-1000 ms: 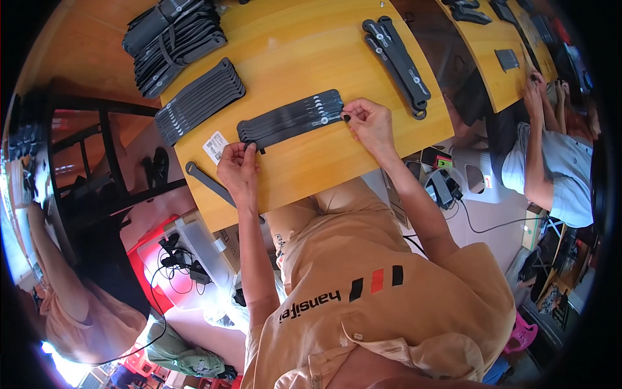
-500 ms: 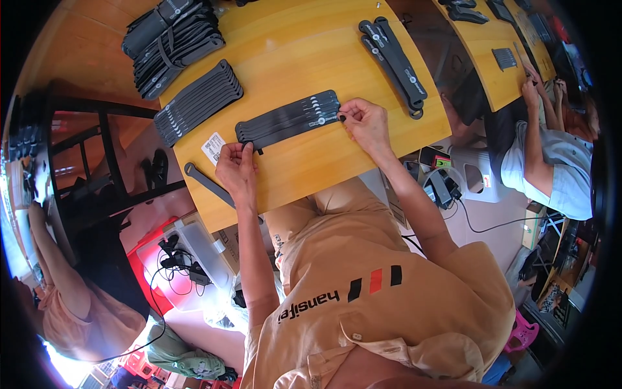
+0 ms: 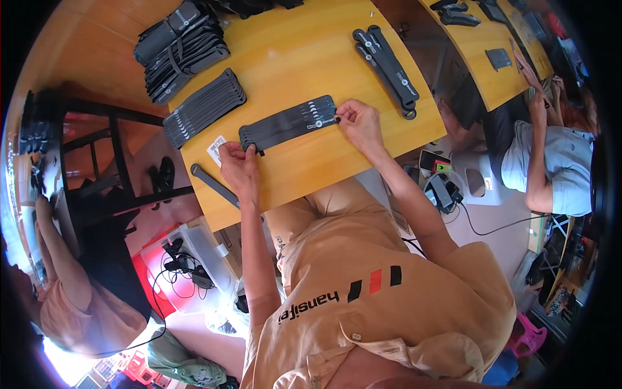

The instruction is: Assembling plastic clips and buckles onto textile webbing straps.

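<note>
A row of overlapping flat black straps (image 3: 285,124) with rounded ends and white print lies across the middle of the table. My left hand (image 3: 240,170) is at the near left corner of this row, thumb and fingers closed on the strap end there. At the opposite end, my right hand (image 3: 360,126) pinches the right corner of the row between thumb and fingertips. Beside my left hand lie a white printed label (image 3: 216,150) and a single black strap (image 3: 216,185).
Fanned black straps (image 3: 205,108) lie left of the row, with banded bundles (image 3: 183,59) behind. More straps (image 3: 386,70) sit at the table's (image 3: 291,180) right. Co-workers sit at both sides. Bins with cables (image 3: 184,266) stand below.
The view has shifted slightly. The straps between my hands look more evenly lined up than before. Both hands stay at the two ends of the row.
</note>
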`<move>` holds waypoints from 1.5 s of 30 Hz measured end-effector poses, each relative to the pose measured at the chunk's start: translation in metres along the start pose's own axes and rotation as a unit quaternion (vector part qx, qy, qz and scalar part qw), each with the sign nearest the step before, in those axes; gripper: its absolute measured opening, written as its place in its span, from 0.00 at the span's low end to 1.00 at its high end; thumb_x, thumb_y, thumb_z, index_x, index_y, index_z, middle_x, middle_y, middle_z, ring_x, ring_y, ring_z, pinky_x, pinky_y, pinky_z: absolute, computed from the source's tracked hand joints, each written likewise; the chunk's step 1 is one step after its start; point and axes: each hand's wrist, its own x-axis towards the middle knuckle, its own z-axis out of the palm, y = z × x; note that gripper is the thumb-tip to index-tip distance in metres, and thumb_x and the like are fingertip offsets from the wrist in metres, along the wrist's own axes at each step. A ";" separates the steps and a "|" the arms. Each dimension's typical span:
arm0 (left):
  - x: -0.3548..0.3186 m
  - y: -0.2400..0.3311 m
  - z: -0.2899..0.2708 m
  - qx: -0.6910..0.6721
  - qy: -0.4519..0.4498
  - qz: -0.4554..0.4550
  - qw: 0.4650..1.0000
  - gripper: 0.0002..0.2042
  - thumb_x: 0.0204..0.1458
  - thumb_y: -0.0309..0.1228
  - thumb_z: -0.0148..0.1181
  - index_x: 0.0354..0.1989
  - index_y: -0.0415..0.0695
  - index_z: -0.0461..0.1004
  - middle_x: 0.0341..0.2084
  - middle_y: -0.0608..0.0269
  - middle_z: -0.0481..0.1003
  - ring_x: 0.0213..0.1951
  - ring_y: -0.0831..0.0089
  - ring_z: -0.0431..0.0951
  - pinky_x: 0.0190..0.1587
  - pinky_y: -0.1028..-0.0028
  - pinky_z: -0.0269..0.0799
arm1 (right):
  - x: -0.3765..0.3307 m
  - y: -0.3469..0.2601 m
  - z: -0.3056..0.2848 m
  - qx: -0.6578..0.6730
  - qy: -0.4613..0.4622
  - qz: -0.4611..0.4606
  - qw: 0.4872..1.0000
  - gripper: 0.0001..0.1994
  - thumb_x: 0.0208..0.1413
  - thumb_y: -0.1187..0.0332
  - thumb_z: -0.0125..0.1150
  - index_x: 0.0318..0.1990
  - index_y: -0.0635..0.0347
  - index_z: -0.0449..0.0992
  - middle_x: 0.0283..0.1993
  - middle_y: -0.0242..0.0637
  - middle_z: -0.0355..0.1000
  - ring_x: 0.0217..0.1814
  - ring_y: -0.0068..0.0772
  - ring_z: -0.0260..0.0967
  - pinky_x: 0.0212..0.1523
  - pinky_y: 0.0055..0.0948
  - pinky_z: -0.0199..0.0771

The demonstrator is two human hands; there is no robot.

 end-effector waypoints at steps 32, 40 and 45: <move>-0.015 0.023 0.016 0.345 -0.114 0.304 0.881 0.40 0.50 0.52 0.49 0.63 0.33 0.45 0.65 0.47 0.42 0.66 0.56 0.43 0.64 0.54 0.37 | -0.018 -0.025 0.010 -0.352 -0.134 -0.318 0.870 0.29 0.53 0.58 0.53 0.60 0.61 0.57 0.66 0.42 0.48 0.70 0.41 0.39 0.66 0.49 0.39; -0.016 0.010 0.017 0.333 -0.113 0.279 0.894 0.38 0.52 0.52 0.47 0.63 0.34 0.46 0.64 0.48 0.44 0.66 0.56 0.43 0.64 0.54 0.38 | -0.021 -0.017 0.019 -0.402 -0.165 -0.319 0.842 0.32 0.54 0.53 0.50 0.63 0.60 0.52 0.69 0.40 0.43 0.71 0.36 0.38 0.67 0.47 0.35; -0.014 0.025 -0.038 0.099 -0.024 0.213 0.972 0.26 0.56 0.37 0.46 0.60 0.35 0.53 0.61 0.47 0.53 0.63 0.56 0.51 0.63 0.60 0.45 | -0.033 -0.031 0.022 -0.382 -0.124 -0.321 0.858 0.29 0.52 0.58 0.55 0.60 0.58 0.57 0.65 0.42 0.50 0.68 0.41 0.44 0.65 0.50 0.37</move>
